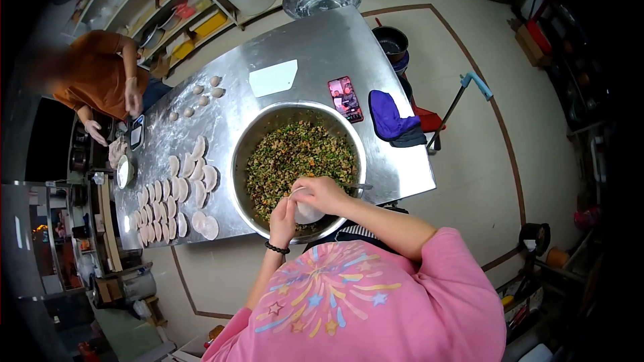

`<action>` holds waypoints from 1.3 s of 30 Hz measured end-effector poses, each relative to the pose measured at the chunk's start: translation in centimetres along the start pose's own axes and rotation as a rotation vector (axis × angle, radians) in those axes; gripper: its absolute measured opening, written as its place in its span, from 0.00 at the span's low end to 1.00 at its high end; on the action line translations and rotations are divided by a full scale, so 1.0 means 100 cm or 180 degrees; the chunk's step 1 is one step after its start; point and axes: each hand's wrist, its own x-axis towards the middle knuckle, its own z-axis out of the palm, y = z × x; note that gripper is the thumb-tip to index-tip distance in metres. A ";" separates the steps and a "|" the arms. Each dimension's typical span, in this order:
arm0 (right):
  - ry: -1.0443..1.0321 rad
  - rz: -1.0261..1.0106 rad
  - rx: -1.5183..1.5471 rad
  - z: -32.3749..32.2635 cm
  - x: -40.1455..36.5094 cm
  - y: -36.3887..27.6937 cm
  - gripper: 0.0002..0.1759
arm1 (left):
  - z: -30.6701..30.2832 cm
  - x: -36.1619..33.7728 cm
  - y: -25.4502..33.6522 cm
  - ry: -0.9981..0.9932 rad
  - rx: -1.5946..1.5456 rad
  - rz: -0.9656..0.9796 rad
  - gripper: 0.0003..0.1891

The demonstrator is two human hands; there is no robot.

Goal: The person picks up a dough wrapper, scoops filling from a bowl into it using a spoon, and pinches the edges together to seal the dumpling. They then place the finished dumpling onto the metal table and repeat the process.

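Over the near rim of a large metal bowl [237, 161], my left hand [282, 223] and my right hand [320, 196] pinch the edge of a pale dough wrapper [308, 213] between them. The wrapper hangs below my right hand's fingers. Chopped green and brown filling [298, 154] fills the bowl. A metal handle [359, 186] rests across the bowl's right rim. Left of the bowl, several folded dumplings [161, 211] lie in rows, with flat dough rounds [205, 225] near the table's front edge.
A co-worker in an orange shirt [107, 67] stands at the table's far left, by a scale [137, 133] and a white bowl [125, 171]. Several dough balls [203, 100], a white sheet [273, 78], a phone [345, 99] and a purple cloth [391, 117] lie on the metal table [315, 40].
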 end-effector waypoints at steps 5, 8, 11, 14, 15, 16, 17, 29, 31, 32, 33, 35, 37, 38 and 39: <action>0.0284 -0.0045 0.0096 0.007 0.002 0.000 0.10 | 0.000 0.004 -0.023 0.0228 -0.0593 -0.0026 0.14; -0.0481 -0.0081 0.0064 -0.006 0.002 -0.007 0.11 | -0.002 0.000 -0.005 0.0050 -0.0190 0.0348 0.14; -0.0011 -0.0092 -0.0112 0.004 0.000 0.000 0.11 | 0.000 0.000 -0.012 0.0347 -0.0494 0.0256 0.14; -0.0211 -0.0192 -0.0058 -0.004 0.001 -0.011 0.11 | -0.006 0.001 -0.006 -0.0028 -0.0188 0.0246 0.13; -0.0205 -0.0190 -0.0062 -0.004 0.000 -0.010 0.11 | -0.005 0.002 -0.009 -0.0034 -0.0190 0.0248 0.13; -0.0221 -0.0195 -0.0138 -0.003 -0.001 -0.009 0.11 | -0.004 0.003 -0.014 0.0024 -0.0145 0.0258 0.13; -0.0237 -0.0204 -0.0215 -0.001 -0.001 -0.008 0.11 | -0.005 0.003 -0.018 0.0086 -0.0099 0.0270 0.13; -0.0271 -0.0026 -0.0169 -0.004 -0.003 -0.011 0.11 | -0.009 0.003 -0.006 -0.0166 -0.0208 0.0206 0.14; -0.0243 -0.0043 -0.0230 -0.001 -0.004 -0.009 0.11 | -0.010 0.004 -0.011 -0.0131 -0.0293 0.0236 0.15; -0.0208 -0.0060 -0.0294 0.000 -0.004 -0.008 0.11 | -0.011 0.006 -0.013 -0.0103 -0.0379 0.0271 0.16; -0.0206 -0.0066 -0.0294 0.001 -0.003 -0.008 0.11 | -0.011 0.006 -0.010 -0.0100 -0.0377 0.0277 0.16; 0.0105 -0.0050 -0.0081 0.002 -0.004 -0.006 0.11 | -0.011 0.005 -0.002 -0.0388 -0.0750 -0.0052 0.16; -0.0154 -0.0052 -0.0201 -0.003 -0.004 -0.009 0.11 | -0.011 0.006 -0.008 -0.0330 -0.0533 0.0122 0.16; -0.0415 -0.0053 -0.0319 -0.005 -0.004 -0.010 0.11 | -0.011 0.005 -0.010 -0.0269 -0.0314 0.0294 0.16; -0.0418 -0.0058 -0.0317 -0.003 -0.005 -0.011 0.11 | -0.011 0.003 -0.005 -0.0264 -0.0312 0.0295 0.16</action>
